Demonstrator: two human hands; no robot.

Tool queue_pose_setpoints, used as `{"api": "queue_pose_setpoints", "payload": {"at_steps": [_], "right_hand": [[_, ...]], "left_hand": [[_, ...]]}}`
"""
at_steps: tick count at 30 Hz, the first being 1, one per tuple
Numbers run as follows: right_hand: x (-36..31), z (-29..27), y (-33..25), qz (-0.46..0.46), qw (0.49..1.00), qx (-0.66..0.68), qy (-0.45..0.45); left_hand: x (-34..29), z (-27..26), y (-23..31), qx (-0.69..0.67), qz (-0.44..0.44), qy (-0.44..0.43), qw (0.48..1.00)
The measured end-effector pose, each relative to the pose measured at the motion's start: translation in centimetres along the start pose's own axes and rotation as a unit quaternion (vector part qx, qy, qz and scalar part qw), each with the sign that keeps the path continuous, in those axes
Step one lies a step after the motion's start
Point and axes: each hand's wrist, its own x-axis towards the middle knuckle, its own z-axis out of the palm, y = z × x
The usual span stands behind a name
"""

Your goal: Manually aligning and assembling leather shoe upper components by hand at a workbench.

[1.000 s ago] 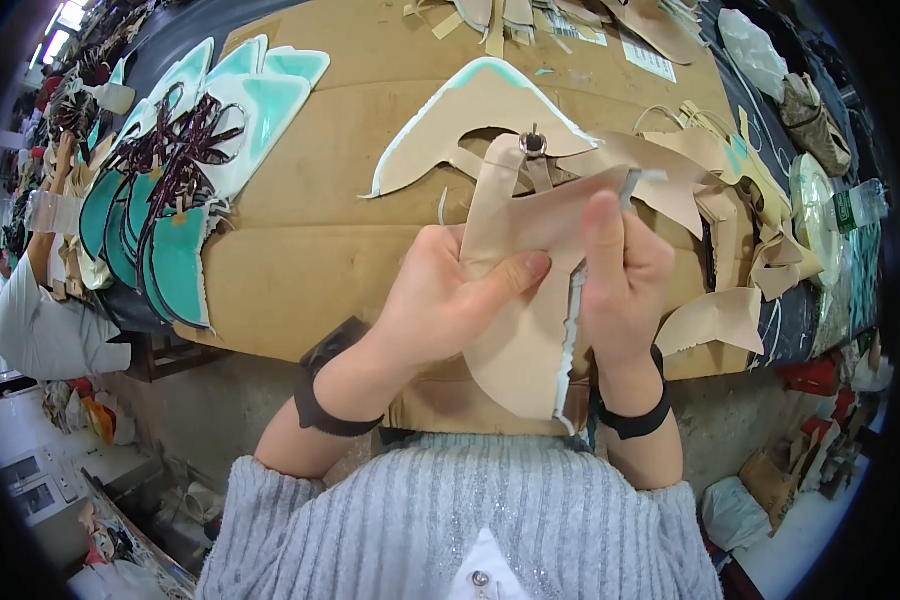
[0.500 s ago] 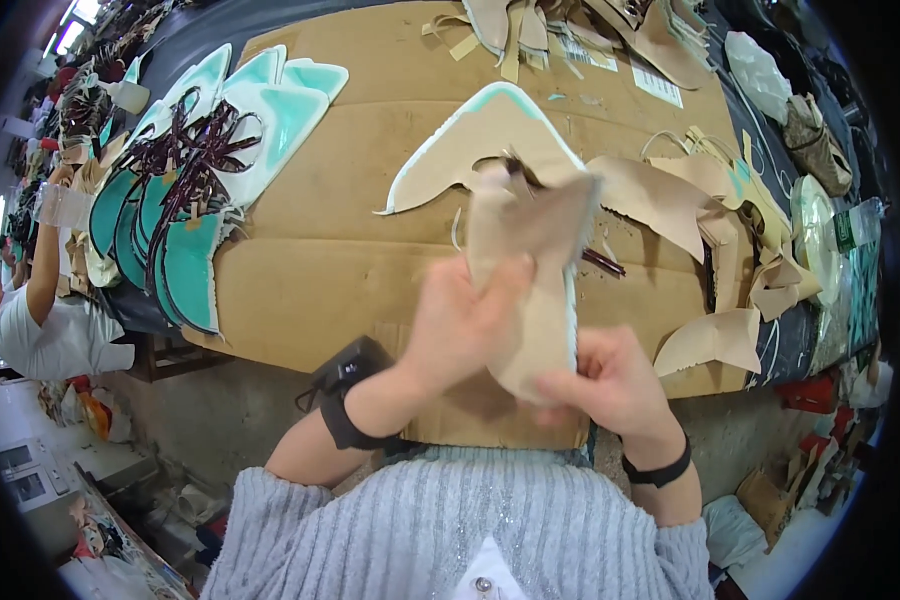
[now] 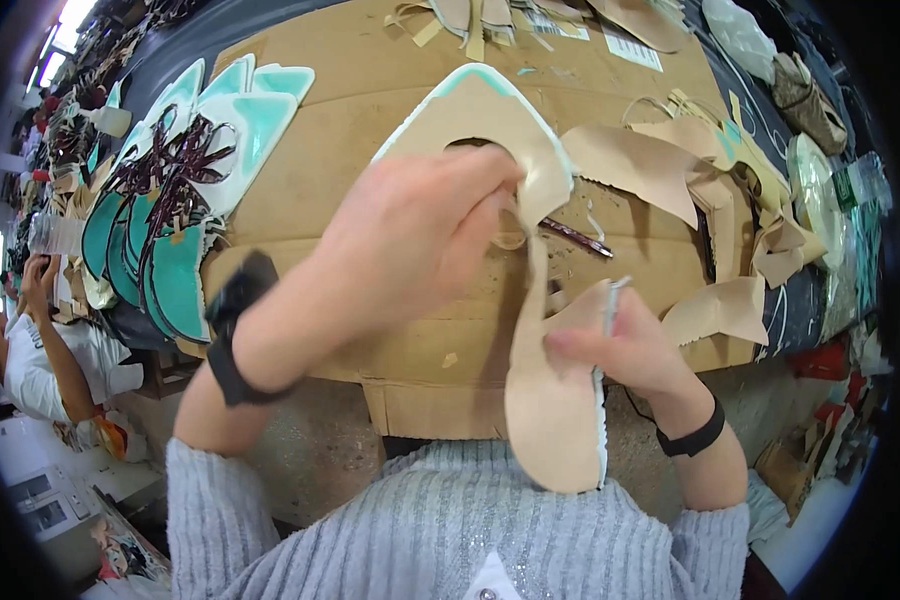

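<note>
A beige shoe-upper piece (image 3: 555,425) with a white edge hangs from my right hand (image 3: 640,350), past the near edge of the cardboard. My right thumb and fingers pinch its side; a thin greyish strip stands up at the fingertips, and I cannot make out what it is. The piece seems to run up to a pointed beige part (image 3: 470,110) with an aqua and white border, lying on the cardboard. My left hand (image 3: 420,225) reaches over it, fingers closed at its curved cut-out; the fingertips are partly hidden.
Brown cardboard (image 3: 300,240) covers the table. At left sit stacked aqua and white pieces (image 3: 260,125) with dark glossy straps (image 3: 175,170). Beige pieces (image 3: 640,165) lie at right, near a dark reddish strip (image 3: 575,237). Another person (image 3: 45,350) is at the far left.
My left hand has moved up and away to the cut-out. The folded beige piece has swung open and down in my right hand, which shifted slightly right and up.
</note>
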Motion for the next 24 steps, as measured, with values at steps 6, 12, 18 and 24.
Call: {"api": "queue_pose_setpoints", "payload": {"at_steps": [6, 12, 18, 24], "right_hand": [[0.7, 1.2, -1.0, 0.099, 0.995, 0.008, -0.002], [1.7, 1.8, -1.0, 0.083, 0.994, -0.059, -0.031], [1.7, 2.0, -0.7, 0.102, 0.991, -0.080, -0.014], [1.6, 1.2, -1.0, 0.112, 0.992, -0.053, -0.032]], "left_hand": [[1.2, 3.4, -7.3, 0.128, 0.174, -0.202, 0.955], [1.7, 2.4, -7.2, 0.201, 0.222, -0.235, 0.925], [-1.1, 3.2, -5.2, 0.142, 0.236, -0.283, 0.919], [-2.1, 3.4, -3.9, 0.075, 0.217, -0.307, 0.924]]}}
